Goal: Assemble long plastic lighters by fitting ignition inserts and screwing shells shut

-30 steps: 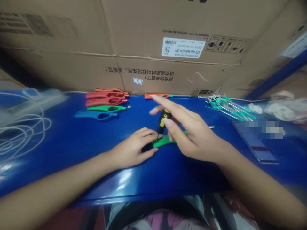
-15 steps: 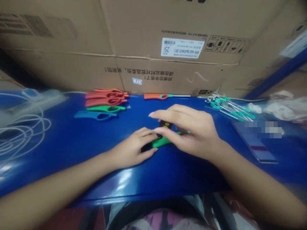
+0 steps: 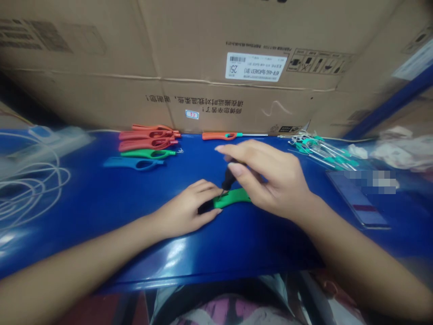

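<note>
A green lighter casing [image 3: 233, 197] lies on the blue table in front of me, its right part covered by my fingers. My left hand [image 3: 192, 205] grips its left end between thumb and fingers. In my right hand [image 3: 270, 178] is a small black-handled screwdriver [image 3: 229, 179], held between thumb and fingers. Its thin shaft slants down to the left end of the green casing, near my left fingertips. Whether the tip sits in a screw is too small to tell.
Red lighter casings [image 3: 149, 143], a green one [image 3: 149, 154] and a blue one [image 3: 135, 163] lie back left. An orange lighter [image 3: 219, 135] rests by the cardboard box [image 3: 189, 54]. Teal-and-metal lighter parts [image 3: 324, 151], a phone [image 3: 358, 201] and a white cable [image 3: 57, 189] lie around.
My right hand has lifted slightly and turned the screwdriver, so its shaft and more of the green casing now show. The left hand keeps its place.
</note>
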Demonstrator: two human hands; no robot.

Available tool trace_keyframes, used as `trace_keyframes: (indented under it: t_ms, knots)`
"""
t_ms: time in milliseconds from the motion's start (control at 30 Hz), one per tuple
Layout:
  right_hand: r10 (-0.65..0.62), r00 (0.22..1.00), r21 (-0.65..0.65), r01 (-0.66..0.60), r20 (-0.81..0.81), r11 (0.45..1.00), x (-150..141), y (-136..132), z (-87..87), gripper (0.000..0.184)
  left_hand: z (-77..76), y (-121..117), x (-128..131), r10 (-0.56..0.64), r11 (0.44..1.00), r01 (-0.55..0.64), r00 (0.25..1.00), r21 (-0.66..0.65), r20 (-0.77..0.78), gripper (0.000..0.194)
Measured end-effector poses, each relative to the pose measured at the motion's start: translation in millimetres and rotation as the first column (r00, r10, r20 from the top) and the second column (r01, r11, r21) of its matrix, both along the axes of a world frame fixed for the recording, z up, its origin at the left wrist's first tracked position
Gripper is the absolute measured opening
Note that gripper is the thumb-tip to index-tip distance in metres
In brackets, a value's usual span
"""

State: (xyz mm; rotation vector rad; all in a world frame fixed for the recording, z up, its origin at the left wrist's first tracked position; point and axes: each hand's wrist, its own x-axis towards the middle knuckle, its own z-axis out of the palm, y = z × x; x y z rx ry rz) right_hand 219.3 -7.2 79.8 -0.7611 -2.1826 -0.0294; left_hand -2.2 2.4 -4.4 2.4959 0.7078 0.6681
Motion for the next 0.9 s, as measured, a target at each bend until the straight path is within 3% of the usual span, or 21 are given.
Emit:
trace_keyframes:
  t_ms: [67, 133, 233, 300, 433, 500, 567, 667, 733, 833, 900]
  knots:
    - [0.116, 0.993, -0.146, -0.12, -0.037, 0.982, 0.2, -0.5, 1.4, 0.036, -0.1, 0.2, 0.0, 0.0, 1.0, 0.0, 1.0, -0.002, -0.001, 0.034]
    - [0.171, 0.982, -0.193, -0.183, -0.078, 0.964, 0.5, -1.0, 1.7, 0.034, -0.4, 0.3, -0.2, 0.0, 1.0, 0.0, 1.0, 0.001, -0.007, 0.031]
    - [0.067, 0.997, -0.004, -0.067, -0.046, 0.998, 0.4, -1.8, -0.4, 0.022, -1.3, 0.2, -0.5, 0.0, 1.0, 0.0, 1.0, 0.007, -0.014, 0.028]
    - [-0.004, 1.0, 0.091, 0.004, -0.006, 0.996, -1.0, -2.5, -1.9, 0.025, -1.8, 0.2, -0.6, -0.003, 1.0, 0.003, 1.0, 0.004, -0.016, 0.028]
    - [0.136, 0.988, -0.077, -0.141, -0.067, 0.987, -5.9, -3.4, -1.9, 0.036, -2.4, 0.5, -0.8, -0.006, 1.0, 0.006, 1.0, 0.012, -0.014, 0.028]
    - [0.169, 0.98, -0.11, -0.181, -0.109, 0.977, -7.2, -3.1, -1.7, 0.033, -2.7, 0.5, -1.0, -0.003, 1.0, 0.003, 1.0, 0.017, -0.014, 0.029]
    - [0.09, 0.992, -0.026, -0.093, -0.086, 0.995, -6.8, -2.6, -2.3, 0.026, -2.8, 0.2, -0.9, -0.003, 1.0, 0.003, 1.0, 0.012, -0.017, 0.029]
    - [-0.037, 0.999, 0.112, 0.037, 0.002, 0.993, -5.0, -1.6, -3.8, 0.031, -2.0, -0.1, -0.6, -0.004, 1.0, 0.004, 1.0, 0.006, -0.019, 0.026]
    - [0.013, 1.0, 0.054, -0.013, 0.008, 0.998, -4.7, -1.0, -3.9, 0.033, -1.3, 0.1, -0.3, -0.006, 1.0, 0.006, 1.0, 0.01, -0.014, 0.026]
    - [0.187, 0.978, -0.126, -0.199, -0.096, 0.972, -5.5, -0.3, -3.3, 0.038, -1.4, 0.6, -0.2, -0.008, 1.0, 0.008, 1.0, 0.02, -0.018, 0.027]
    - [0.203, 0.971, -0.122, -0.219, -0.13, 0.968, -5.9, 0.0, -3.5, 0.032, -2.0, 0.7, -0.3, -0.004, 1.0, 0.005, 1.0, 0.025, -0.021, 0.027]
